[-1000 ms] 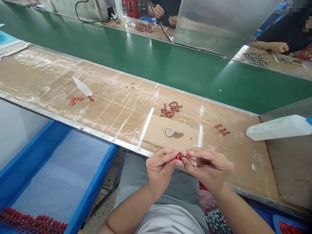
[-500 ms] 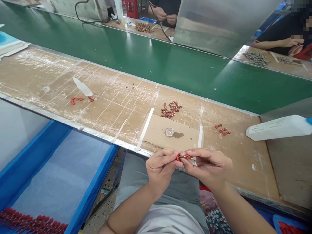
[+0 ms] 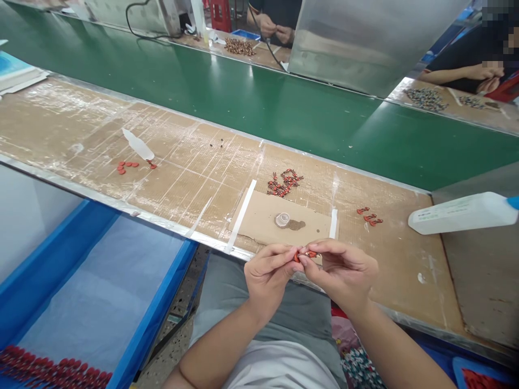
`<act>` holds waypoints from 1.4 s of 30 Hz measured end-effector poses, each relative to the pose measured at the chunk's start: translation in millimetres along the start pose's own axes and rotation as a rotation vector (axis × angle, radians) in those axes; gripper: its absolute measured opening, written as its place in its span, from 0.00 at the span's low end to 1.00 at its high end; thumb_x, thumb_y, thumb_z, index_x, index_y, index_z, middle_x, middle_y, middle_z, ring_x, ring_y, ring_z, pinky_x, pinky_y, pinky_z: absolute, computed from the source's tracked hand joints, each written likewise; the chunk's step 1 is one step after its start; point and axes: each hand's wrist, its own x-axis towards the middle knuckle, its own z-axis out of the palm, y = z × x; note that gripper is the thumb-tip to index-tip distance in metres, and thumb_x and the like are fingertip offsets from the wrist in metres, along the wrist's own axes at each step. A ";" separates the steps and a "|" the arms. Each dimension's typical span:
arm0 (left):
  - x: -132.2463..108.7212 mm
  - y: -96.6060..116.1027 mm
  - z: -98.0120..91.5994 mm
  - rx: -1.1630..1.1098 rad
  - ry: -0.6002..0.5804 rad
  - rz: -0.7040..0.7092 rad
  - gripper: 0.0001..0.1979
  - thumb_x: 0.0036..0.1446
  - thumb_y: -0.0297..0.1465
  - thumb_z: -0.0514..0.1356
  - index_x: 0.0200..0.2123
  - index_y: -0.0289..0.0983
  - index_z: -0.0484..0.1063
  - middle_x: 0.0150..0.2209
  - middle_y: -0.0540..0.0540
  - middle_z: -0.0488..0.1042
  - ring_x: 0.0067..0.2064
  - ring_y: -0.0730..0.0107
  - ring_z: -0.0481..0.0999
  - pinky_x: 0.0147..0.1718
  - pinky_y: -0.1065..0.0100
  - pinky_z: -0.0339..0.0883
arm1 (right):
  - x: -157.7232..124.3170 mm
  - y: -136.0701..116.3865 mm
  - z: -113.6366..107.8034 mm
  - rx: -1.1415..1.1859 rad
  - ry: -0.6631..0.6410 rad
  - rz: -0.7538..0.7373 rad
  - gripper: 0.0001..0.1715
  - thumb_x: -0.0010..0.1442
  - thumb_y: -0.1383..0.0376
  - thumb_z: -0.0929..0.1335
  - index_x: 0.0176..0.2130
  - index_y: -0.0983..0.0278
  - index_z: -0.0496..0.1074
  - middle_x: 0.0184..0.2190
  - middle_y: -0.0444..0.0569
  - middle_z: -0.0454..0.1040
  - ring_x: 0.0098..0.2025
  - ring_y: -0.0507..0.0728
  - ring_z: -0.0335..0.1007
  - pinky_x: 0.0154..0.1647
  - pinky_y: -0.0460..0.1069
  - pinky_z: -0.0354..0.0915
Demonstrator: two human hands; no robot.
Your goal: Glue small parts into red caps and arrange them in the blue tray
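Far L, a blue-rimmed bin (image 3: 156,308) sits below the bench, w/ rows of red parts (image 3: 52,370) in it; anything dropped past the bench's metal front edge (image 3: 162,224) cd land there or on the floor. On the bench, a few small red pcs (image 3: 125,168) lie by a plastic scrap (image 3: 138,145). My L hand (image 3: 267,281) & R hand (image 3: 343,273) meet just above the edge; fingertips (image 3: 290,254) of both are pinched on 1 tiny red-and-metal part (image 3: 306,255), held in the air between them, not released; a slip or too hard a squeeze cd flick it away or bend it. Just ahead is a cardboard sheet (image 3: 263,216) w/ a clear cap (image 3: 282,219) on a brown stain; a red-parts pile (image 3: 284,183) behind it cd get knocked by a careless reach. Further R, a few red parts (image 3: 370,217), then a white plastic bottle (image 3: 462,213) on its side; my hands have room to shift sideways over the bench.
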 end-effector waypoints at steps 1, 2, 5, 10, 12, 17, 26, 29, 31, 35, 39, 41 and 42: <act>0.6 0.2 -0.1 0.000 0.001 0.004 0.16 0.51 0.24 0.68 0.43 0.46 0.81 0.38 0.46 0.80 0.39 0.66 0.80 0.39 0.66 0.77 | 0.3 -0.4 -0.1 -0.006 -0.004 0.001 0.18 0.47 0.77 0.75 0.37 0.61 0.77 0.31 0.47 0.81 0.31 0.55 0.79 0.33 0.48 0.77; 1.2 0.6 -0.2 0.001 0.001 0.007 0.16 0.51 0.24 0.68 0.43 0.46 0.81 0.37 0.46 0.80 0.39 0.66 0.80 0.39 0.66 0.77 | 0.5 -0.6 -0.3 -0.013 -0.007 0.004 0.17 0.47 0.76 0.75 0.37 0.61 0.77 0.31 0.47 0.81 0.31 0.55 0.79 0.33 0.48 0.77; 2.9 2.0 -0.7 0.017 0.003 0.008 0.15 0.50 0.24 0.69 0.42 0.45 0.81 0.34 0.47 0.80 0.37 0.67 0.79 0.38 0.66 0.77 | 0.6 -0.7 -1.7 -0.048 0.000 0.022 0.15 0.46 0.75 0.76 0.35 0.61 0.78 0.30 0.47 0.81 0.30 0.55 0.79 0.32 0.48 0.78; 2.4 1.1 -1.5 0.012 -0.008 -0.006 0.15 0.50 0.24 0.69 0.41 0.45 0.81 0.33 0.47 0.79 0.36 0.68 0.79 0.38 0.66 0.76 | -0.8 -0.9 -5.1 -0.086 -0.002 0.063 0.14 0.45 0.73 0.77 0.34 0.61 0.78 0.30 0.47 0.81 0.29 0.55 0.79 0.31 0.47 0.77; 1.0 -1.3 -1.0 -0.016 0.000 -0.029 0.15 0.51 0.23 0.69 0.42 0.45 0.81 0.34 0.47 0.79 0.37 0.68 0.79 0.40 0.66 0.76 | -1.6 -1.3 -6.2 -0.096 -0.004 0.067 0.16 0.46 0.74 0.77 0.36 0.60 0.79 0.30 0.46 0.81 0.28 0.54 0.78 0.29 0.46 0.76; -0.4 -6.5 3.1 -0.101 0.055 -0.127 0.14 0.51 0.24 0.68 0.41 0.44 0.81 0.38 0.47 0.80 0.40 0.68 0.79 0.43 0.66 0.76 | -3.2 -0.3 -9.7 -0.116 -0.014 0.048 0.20 0.48 0.73 0.76 0.41 0.57 0.80 0.34 0.45 0.82 0.29 0.53 0.77 0.32 0.47 0.76; 2.9 -5.4 8.7 -0.106 0.102 -0.212 0.12 0.46 0.28 0.72 0.38 0.43 0.82 0.35 0.48 0.77 0.36 0.71 0.78 0.39 0.67 0.76 | -4.4 2.7 -16.3 -0.205 -0.008 -0.041 0.20 0.47 0.74 0.76 0.41 0.58 0.79 0.33 0.46 0.81 0.27 0.53 0.76 0.28 0.48 0.75; 2.1 -7.3 8.2 -0.084 0.116 -0.191 0.12 0.46 0.27 0.72 0.37 0.44 0.82 0.32 0.48 0.79 0.35 0.71 0.79 0.37 0.68 0.76 | -2.4 2.1 -17.9 -0.254 -0.014 -0.103 0.21 0.47 0.74 0.77 0.41 0.57 0.79 0.31 0.44 0.81 0.25 0.52 0.75 0.27 0.47 0.75; 1.6 -8.8 7.6 -0.058 0.127 -0.174 0.12 0.45 0.27 0.72 0.36 0.44 0.82 0.31 0.48 0.79 0.34 0.70 0.79 0.36 0.68 0.76 | -1.0 1.9 -18.8 -0.272 -0.014 -0.118 0.20 0.47 0.74 0.77 0.41 0.57 0.79 0.31 0.44 0.82 0.25 0.52 0.75 0.27 0.47 0.76; 1.1 -10.7 8.4 -0.024 0.117 -0.169 0.13 0.45 0.27 0.73 0.36 0.43 0.82 0.31 0.48 0.81 0.34 0.70 0.79 0.36 0.68 0.76 | -1.1 1.6 -19.1 -0.279 0.002 -0.078 0.17 0.47 0.72 0.77 0.39 0.58 0.79 0.32 0.45 0.82 0.25 0.53 0.76 0.28 0.47 0.76; 0.0 -11.5 15.3 -0.038 0.103 -0.169 0.16 0.43 0.25 0.73 0.38 0.43 0.82 0.31 0.48 0.80 0.34 0.70 0.79 0.36 0.68 0.76 | -7.2 1.9 -18.5 -0.157 0.095 0.064 0.15 0.48 0.71 0.77 0.38 0.61 0.79 0.31 0.47 0.82 0.25 0.53 0.77 0.29 0.47 0.77; -1.1 -12.3 19.9 -0.050 0.082 -0.169 0.19 0.42 0.26 0.74 0.41 0.43 0.81 0.33 0.48 0.79 0.34 0.69 0.80 0.37 0.67 0.77 | -12.7 5.1 -22.2 -0.054 0.165 0.185 0.13 0.48 0.70 0.77 0.37 0.62 0.78 0.29 0.47 0.81 0.24 0.53 0.77 0.27 0.46 0.76; -1.7 -13.0 21.7 -0.053 0.067 -0.177 0.20 0.42 0.27 0.74 0.42 0.42 0.81 0.33 0.48 0.79 0.34 0.68 0.80 0.37 0.65 0.78 | -15.9 8.1 -26.3 0.001 0.203 0.242 0.12 0.49 0.69 0.77 0.36 0.62 0.77 0.28 0.47 0.81 0.23 0.52 0.76 0.25 0.45 0.76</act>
